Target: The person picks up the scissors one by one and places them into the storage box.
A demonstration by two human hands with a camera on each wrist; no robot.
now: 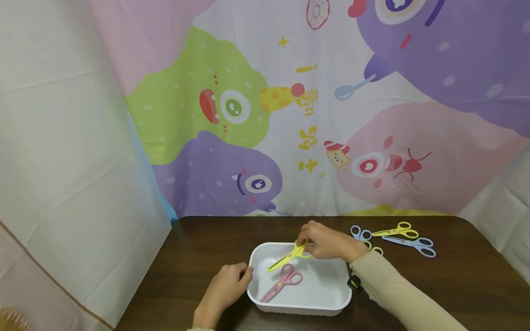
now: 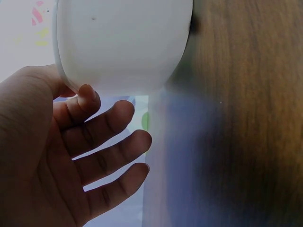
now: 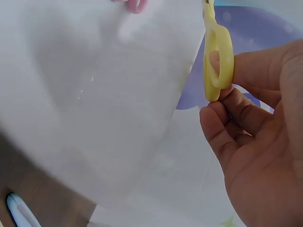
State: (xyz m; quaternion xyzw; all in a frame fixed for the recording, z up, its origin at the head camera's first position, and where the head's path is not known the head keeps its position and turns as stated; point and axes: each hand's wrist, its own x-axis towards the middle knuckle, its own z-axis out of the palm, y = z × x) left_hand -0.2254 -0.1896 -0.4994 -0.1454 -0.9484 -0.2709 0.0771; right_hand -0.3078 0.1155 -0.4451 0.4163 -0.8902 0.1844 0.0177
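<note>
My right hand pinches a pair of yellow scissors by a handle loop, thumb through the ring, as the right wrist view shows. The blades point down-left over the white tray. Pink scissors lie inside that tray, handles toward its middle. At the tray's left side, my left hand pinches the rim between thumb and forefinger. Its other fingers are loosely bent beside the tray wall in the left wrist view.
On the dark wooden table, right of the tray, lie blue scissors, yellow scissors and smaller blue handles. Green handles show partly behind my right forearm. A cartoon-print curtain hangs behind the table.
</note>
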